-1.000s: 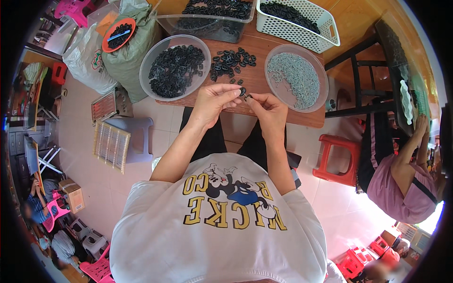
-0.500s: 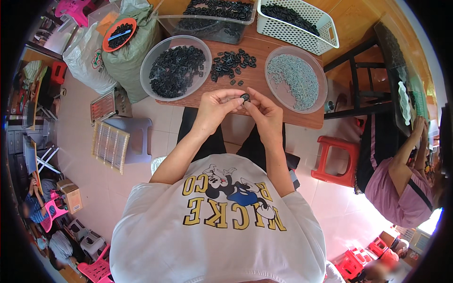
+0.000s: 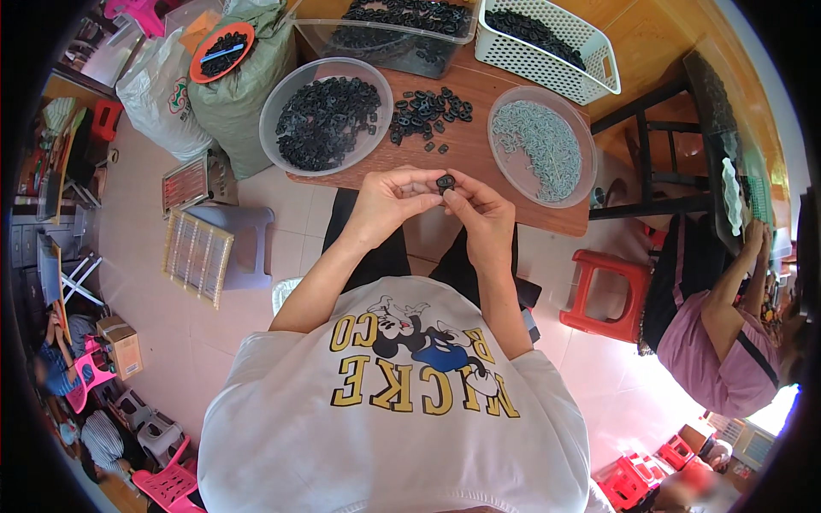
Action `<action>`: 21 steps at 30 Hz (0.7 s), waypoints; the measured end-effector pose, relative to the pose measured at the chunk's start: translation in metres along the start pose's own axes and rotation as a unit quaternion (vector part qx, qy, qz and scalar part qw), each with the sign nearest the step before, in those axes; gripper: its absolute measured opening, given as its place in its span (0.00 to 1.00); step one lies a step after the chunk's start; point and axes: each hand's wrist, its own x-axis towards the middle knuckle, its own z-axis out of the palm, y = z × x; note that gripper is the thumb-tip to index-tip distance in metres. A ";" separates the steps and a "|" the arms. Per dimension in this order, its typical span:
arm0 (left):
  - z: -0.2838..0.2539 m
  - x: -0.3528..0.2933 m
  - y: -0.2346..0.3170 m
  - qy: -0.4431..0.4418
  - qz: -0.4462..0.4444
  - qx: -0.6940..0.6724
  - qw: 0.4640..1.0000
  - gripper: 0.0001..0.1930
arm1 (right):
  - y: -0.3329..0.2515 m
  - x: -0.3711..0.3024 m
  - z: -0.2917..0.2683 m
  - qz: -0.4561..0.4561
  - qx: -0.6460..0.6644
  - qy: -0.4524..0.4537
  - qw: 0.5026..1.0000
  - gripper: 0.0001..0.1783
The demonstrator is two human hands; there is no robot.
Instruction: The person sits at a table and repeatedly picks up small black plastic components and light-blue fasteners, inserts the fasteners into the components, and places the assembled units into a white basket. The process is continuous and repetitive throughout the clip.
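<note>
Over the table's front edge, both my hands hold one small black plastic part [image 3: 445,182], oval with openings in its face. My left hand [image 3: 385,203] pinches it from the left, thumb and fingers closed at its edge. From the other side my right hand [image 3: 486,221] grips it, thumb below and fingers behind. A loose pile of similar black parts [image 3: 428,113] lies just beyond on the brown table [image 3: 466,147]. To the left stands a clear round bowl [image 3: 359,149] of black parts; to the right, another bowl [image 3: 520,179] holds slender pale grey-green pieces.
Behind the bowls are a clear bin [image 3: 385,58] and a white perforated basket [image 3: 556,73], both with black parts. Sacks with an orange dish [image 3: 245,58] stand left. A red stool [image 3: 603,316] is right, near a person in a pink top [image 3: 718,350].
The black part has been turned in my fingertips, so more of its face with the openings shows. The whole view has shifted slightly; both hands stay in nearly the same place.
</note>
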 end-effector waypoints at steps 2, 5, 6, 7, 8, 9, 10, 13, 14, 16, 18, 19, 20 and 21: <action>0.001 -0.002 -0.002 0.018 0.008 0.040 0.999 0.15 | -0.004 -0.002 0.003 0.003 -0.005 0.006 1.000 0.16; 0.003 -0.005 -0.001 0.027 0.022 0.044 0.998 0.16 | -0.003 -0.003 0.003 0.002 -0.001 0.004 1.000 0.16; 0.003 -0.006 0.000 0.027 0.027 0.036 0.999 0.15 | -0.002 -0.004 0.003 0.000 0.003 0.003 1.000 0.16; 0.004 -0.008 0.000 0.029 0.033 0.050 0.998 0.15 | -0.001 -0.005 0.003 -0.001 0.007 0.001 1.000 0.15; 0.004 -0.009 0.001 0.030 0.040 0.064 0.997 0.15 | -0.001 -0.006 0.003 -0.003 0.011 -0.001 1.000 0.15; 0.004 -0.010 0.001 0.032 0.046 0.079 0.995 0.14 | -0.001 -0.007 0.004 -0.008 0.012 -0.001 1.000 0.15; 0.004 -0.011 0.002 0.032 0.056 0.097 0.993 0.14 | 0.000 -0.007 0.004 -0.013 0.012 -0.001 1.000 0.14; 0.005 -0.014 0.002 0.033 0.074 0.123 0.989 0.14 | 0.001 -0.010 0.006 -0.022 0.022 0.001 1.000 0.13; 0.005 -0.015 -0.002 0.034 0.072 0.112 0.991 0.14 | 0.002 -0.011 0.007 -0.024 0.026 0.002 0.999 0.13; 0.007 -0.017 -0.005 0.038 0.084 0.118 0.989 0.14 | 0.004 -0.014 0.009 -0.029 0.014 0.014 0.999 0.13; 0.008 -0.018 -0.005 0.042 0.114 0.151 0.981 0.14 | 0.006 -0.015 0.009 -0.030 0.003 0.023 0.999 0.13; 0.008 -0.018 -0.007 0.042 0.116 0.155 0.980 0.14 | 0.008 -0.016 0.008 -0.028 -0.001 0.026 0.999 0.12; 0.009 -0.018 -0.011 0.042 0.118 0.159 0.979 0.14 | 0.011 -0.017 0.007 -0.027 -0.006 0.029 0.999 0.12; 0.009 -0.018 -0.015 0.043 0.119 0.164 0.978 0.14 | 0.014 -0.017 0.007 -0.030 -0.010 0.034 0.999 0.12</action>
